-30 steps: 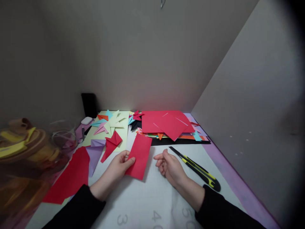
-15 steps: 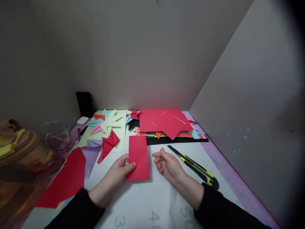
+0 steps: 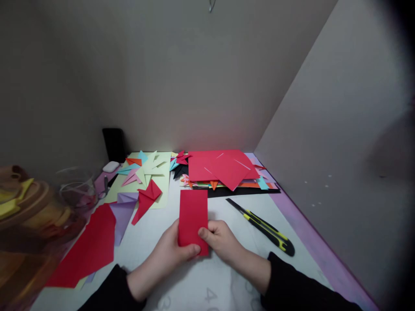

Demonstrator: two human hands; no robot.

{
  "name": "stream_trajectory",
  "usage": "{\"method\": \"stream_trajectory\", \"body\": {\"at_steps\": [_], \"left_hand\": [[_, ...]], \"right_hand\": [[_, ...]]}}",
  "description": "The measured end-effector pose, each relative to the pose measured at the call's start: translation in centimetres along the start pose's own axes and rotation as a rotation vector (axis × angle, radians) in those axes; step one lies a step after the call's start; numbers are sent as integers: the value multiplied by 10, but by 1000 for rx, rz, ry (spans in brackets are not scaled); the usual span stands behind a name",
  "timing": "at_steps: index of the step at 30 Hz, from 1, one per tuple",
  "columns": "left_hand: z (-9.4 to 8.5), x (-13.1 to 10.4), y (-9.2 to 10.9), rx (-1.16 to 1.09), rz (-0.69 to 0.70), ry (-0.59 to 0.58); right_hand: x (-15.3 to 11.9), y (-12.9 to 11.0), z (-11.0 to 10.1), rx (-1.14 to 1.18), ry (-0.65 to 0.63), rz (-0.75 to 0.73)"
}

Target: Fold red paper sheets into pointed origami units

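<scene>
Upright between my hands is a red paper rectangle point(image 3: 193, 214), raised over the white mat point(image 3: 194, 285). My left hand point(image 3: 173, 246) grips its lower left side, thumb across the bottom front and fingers behind. On the lower right edge, my right hand point(image 3: 220, 239) pinches the paper, its thumb on the front. A black and yellow utility knife point(image 3: 266, 226) lies to the right of my right hand. Beyond my left hand rests a folded red paper piece point(image 3: 148, 198), beside a folded lilac one point(image 3: 123, 214).
Red sheets point(image 3: 223, 166) lie on a paper stack at the back. Several folded pieces lie on a pale green sheet point(image 3: 164, 190). Red paper point(image 3: 89, 246), a clear cup point(image 3: 78, 190) and a brown and yellow object point(image 3: 32, 207) are at left. Walls border the back and right.
My right hand has moved left and closed on the red rectangle. The rectangle has shifted slightly right and toward me, and my left thumb now sits lower on it.
</scene>
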State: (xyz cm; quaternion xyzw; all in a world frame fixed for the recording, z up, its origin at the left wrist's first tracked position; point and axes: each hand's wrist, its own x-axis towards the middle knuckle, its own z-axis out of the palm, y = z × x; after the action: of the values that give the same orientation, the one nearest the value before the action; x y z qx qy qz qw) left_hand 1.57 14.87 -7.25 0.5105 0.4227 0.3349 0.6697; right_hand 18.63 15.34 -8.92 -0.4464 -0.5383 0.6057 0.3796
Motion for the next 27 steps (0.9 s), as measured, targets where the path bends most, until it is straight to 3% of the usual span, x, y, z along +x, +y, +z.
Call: {"method": "stream_trajectory", "body": {"at_steps": [5, 12, 16, 18, 21, 25, 27], "left_hand": [[1, -5, 6, 23, -78, -116], [1, -11, 12, 103, -59, -157], [3, -16, 6, 182, -64, -176], [5, -15, 3, 159, -71, -181], [4, -9, 1, 58, -23, -124], [-3, -1, 1, -14, 30, -15], [-6, 0, -1, -3, 40, 38]], "right_hand": [[1, -10, -8, -36, 82, -90], [5, -20, -23, 69, 252, -157], [16, -31, -46, 241, 512, -187], [18, -34, -55, 253, 565, -259], [13, -28, -57, 110, 510, -323], [5, -15, -47, -159, 261, -219], [3, -13, -40, -193, 208, -174]]}}
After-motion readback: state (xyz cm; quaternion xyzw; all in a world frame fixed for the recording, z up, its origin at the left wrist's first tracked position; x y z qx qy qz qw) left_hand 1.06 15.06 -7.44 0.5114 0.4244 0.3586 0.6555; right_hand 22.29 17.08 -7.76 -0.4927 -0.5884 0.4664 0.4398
